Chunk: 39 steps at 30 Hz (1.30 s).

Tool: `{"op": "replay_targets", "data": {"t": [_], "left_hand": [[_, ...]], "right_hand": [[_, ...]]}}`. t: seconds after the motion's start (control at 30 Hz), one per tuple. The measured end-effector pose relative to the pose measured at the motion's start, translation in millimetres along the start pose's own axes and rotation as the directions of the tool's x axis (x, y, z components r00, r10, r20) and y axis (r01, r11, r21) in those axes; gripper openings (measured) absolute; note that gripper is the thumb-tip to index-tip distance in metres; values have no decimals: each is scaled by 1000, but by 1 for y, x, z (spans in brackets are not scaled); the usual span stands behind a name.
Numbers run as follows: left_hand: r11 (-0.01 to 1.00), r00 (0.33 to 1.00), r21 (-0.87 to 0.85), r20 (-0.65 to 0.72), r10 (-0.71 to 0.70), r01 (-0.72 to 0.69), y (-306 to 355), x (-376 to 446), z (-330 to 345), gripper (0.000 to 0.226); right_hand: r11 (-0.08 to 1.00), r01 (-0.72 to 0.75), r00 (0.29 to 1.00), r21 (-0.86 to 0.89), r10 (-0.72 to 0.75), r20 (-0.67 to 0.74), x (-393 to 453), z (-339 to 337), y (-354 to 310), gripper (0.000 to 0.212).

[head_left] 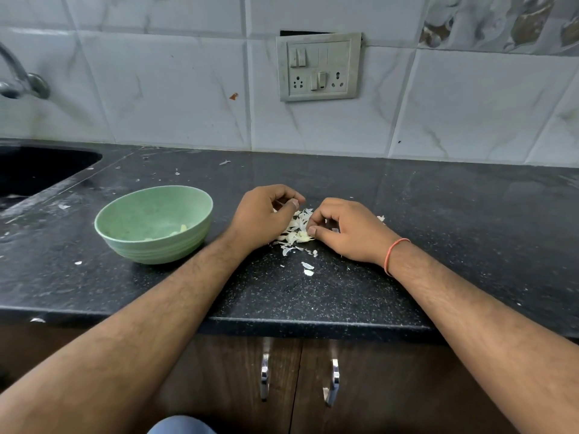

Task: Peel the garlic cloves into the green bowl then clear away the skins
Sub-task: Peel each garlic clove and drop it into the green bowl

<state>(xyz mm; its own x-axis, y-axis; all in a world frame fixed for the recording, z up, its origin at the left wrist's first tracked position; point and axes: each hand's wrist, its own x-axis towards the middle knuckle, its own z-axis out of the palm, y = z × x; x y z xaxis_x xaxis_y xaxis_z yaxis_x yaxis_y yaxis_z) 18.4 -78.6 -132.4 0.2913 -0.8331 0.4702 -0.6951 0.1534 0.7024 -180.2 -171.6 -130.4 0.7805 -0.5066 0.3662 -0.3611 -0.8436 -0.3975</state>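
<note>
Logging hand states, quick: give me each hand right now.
Left hand: fingers curled at the pile of garlic skins; what it holds cannot be told.
Right hand: curled over the same pile; its hold cannot be told.

A pale green bowl [153, 223] with a ribbed outer wall is set upright on the black speckled tabletop [344, 296], left of centre. A few peeled, yellowish garlic cloves [180, 229] are seen lying at its bottom. To the right of the bowl, well apart from it, a loose heap of thin white garlic skins [296, 228] is spread on the tabletop, with a yellowish clove [303, 236] lodged in its near edge. Two separate skin flakes [307, 268] lie just nearer than the heap.
</note>
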Motion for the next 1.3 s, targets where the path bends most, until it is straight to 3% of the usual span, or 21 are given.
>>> {"op": "replay_targets", "data": {"t": [0.13,0.27,0.4,0.53,0.73,0.87,0.97,1.3], "left_hand": [[1000,1000,-26,-26,7,-7,-2,2,-1,14],[999,999,-35,-34,12,-14,-2,2,-1,14],[999,999,-32,-32,12,-13,1,1,-1,15],[999,1000,-32,-11,7,-7,2,0,-2,14],[994,994,-41,40,102,-100,7,-6,-2,17],[985,982,2,71,172,-173,8,-9,-1,4],[985,984,8,60,170,-170,5,-7,0,10],[979,981,-59,0,195,-194,2,-3,0,16]], "right_hand": [[993,98,992,60,-93,-82,-5,-3,-6,6],[993,118,993,-17,-118,1,-7,-1,-10,18],[991,132,991,-20,-131,30,-6,-3,-12,9],[987,127,991,-103,-122,56,-6,-1,-12,14],[977,-69,962,203,119,-244,-5,-9,-9,13],[974,-98,962,204,145,-231,-7,-8,-12,12],[970,-60,959,235,121,-256,-7,-8,-17,10],[845,-75,947,530,227,-227,-7,-12,-18,9]]}}
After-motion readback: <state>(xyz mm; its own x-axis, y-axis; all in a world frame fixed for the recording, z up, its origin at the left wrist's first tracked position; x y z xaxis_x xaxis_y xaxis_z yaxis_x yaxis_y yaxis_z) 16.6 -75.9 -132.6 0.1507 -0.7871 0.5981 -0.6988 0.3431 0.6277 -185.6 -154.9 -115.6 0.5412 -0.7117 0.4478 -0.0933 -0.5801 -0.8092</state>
